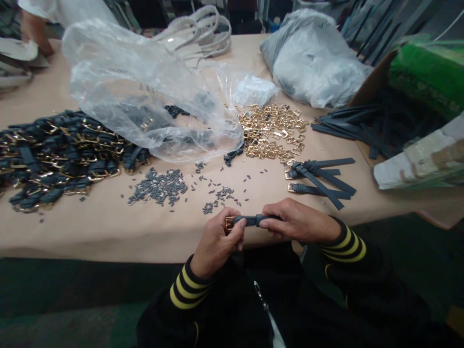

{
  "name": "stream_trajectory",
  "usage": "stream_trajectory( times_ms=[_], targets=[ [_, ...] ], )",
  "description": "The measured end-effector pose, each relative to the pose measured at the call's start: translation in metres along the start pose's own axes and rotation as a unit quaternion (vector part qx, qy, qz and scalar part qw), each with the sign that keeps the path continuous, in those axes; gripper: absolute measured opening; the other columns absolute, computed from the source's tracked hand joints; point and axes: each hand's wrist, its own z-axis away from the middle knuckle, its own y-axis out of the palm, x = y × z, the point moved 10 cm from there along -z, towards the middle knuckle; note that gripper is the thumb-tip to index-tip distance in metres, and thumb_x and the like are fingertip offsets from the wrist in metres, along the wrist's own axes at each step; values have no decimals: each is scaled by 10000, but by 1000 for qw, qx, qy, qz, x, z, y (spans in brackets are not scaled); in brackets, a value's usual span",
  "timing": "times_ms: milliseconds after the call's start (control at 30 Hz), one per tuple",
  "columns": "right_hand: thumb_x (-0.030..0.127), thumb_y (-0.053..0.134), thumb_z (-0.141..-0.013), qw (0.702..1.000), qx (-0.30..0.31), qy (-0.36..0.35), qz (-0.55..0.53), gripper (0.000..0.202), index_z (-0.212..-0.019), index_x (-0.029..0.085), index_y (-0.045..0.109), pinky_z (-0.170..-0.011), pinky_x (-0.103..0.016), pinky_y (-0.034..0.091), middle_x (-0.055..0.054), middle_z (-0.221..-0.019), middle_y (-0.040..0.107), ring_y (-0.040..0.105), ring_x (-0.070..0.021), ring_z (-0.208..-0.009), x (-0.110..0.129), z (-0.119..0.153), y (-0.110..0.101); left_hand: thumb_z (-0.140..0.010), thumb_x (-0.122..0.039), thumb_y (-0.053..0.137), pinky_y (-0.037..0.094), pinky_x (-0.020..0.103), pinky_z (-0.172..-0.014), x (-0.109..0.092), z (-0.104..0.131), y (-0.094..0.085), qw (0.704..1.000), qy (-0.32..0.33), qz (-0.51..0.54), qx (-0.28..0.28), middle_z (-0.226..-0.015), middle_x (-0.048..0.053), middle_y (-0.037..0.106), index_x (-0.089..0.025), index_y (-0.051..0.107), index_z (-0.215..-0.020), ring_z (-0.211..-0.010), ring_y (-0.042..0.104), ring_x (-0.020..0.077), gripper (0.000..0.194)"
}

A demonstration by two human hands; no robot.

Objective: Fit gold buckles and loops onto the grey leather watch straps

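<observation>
Between my two hands, over the table's front edge, is a dark grey buckle strap (250, 221) with a gold buckle at its left end. My left hand (220, 237) pinches the buckle end between thumb and fingers. The other end is gripped by my right hand (290, 220), just right of a small dark loop around the strap. Several finished-looking straps with gold buckles (319, 188) lie crossed beyond my right hand. Small dark metal-like pieces (221, 195) are scattered just past my left hand, with a denser heap of them (159, 186) farther left.
A big pile of buckled straps (61, 154) covers the left side. Clear plastic bags (145, 92) and loose gold buckles (275, 128) lie mid-table. At right, a box (409, 164) holds dark strips (380, 121). Another person's hand (34, 31) shows at the far left.
</observation>
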Motion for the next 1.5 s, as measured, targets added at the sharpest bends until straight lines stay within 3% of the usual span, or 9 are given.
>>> stream_trajectory(
  times_ms=[200,367,567,633,800,933,1233,1400,1500],
  targets=[
    [167,410,-851,998,37,-8,-50,184,-743,131,554,-534,-186,395,-5,-580,606,556,-84,-511,2,-1,13,-783,-274,519,378,168,-411,6,-4,7,999,-15,-17,32,-440,-88,483,-177,435,-776,-373,474,67,129],
    [158,437,-838,1000,-10,-29,-5,196,-683,136,554,-531,-189,351,2,-590,579,486,-76,-510,5,-1,4,-776,-308,528,359,170,-400,9,-6,11,998,-18,-4,59,-440,-82,481,-173,448,-778,-368,453,66,157],
    [200,464,-833,998,-48,-30,-1,229,-614,146,506,-507,-190,314,24,-535,509,428,-71,-491,-2,-5,2,-760,-312,548,317,156,-372,5,-8,6,1000,9,-28,-2,-437,-84,442,-166,471,-725,-373,401,54,169],
    [232,471,-835,998,-50,-33,-11,243,-608,147,496,-496,-189,307,31,-519,486,414,-70,-486,-3,-5,2,-769,-329,540,310,154,-368,10,-8,10,1000,-3,1,11,-436,-83,447,-167,466,-732,-366,396,52,181],
    [206,411,-859,996,23,-49,-72,181,-726,141,516,-511,-175,340,20,-595,542,463,-66,-506,0,-3,14,-783,-354,529,308,152,-357,16,-7,13,997,-25,65,18,-433,-84,470,-173,449,-749,-328,393,45,201],
    [168,461,-809,998,-34,-46,-20,154,-659,146,489,-502,-188,299,41,-563,453,401,-69,-512,-4,-5,6,-779,-337,541,328,153,-367,7,-9,8,1000,7,10,-13,-427,-85,456,-168,457,-735,-342,408,48,194],
    [289,489,-795,995,-61,-21,-71,249,-597,149,436,-460,-181,253,63,-521,333,313,-61,-498,-19,-8,8,-767,-366,546,325,156,-349,15,-10,14,999,-14,50,7,-428,-82,477,-164,463,-754,-327,416,54,219],
    [225,468,-789,999,-24,-17,-42,171,-643,140,493,-466,-181,266,50,-531,401,348,-64,-496,-14,-7,12,-779,-328,532,389,177,-416,13,-10,26,995,-14,35,90,-499,-47,539,-147,493,-778,-390,496,69,185],
    [142,449,-754,999,-37,-17,-12,128,-632,143,485,-474,-183,265,51,-530,405,351,-64,-494,-13,-9,9,-776,-323,535,351,166,-392,16,-11,20,998,-22,12,59,-439,-69,487,-145,493,-772,-363,453,60,183]
  ],
)
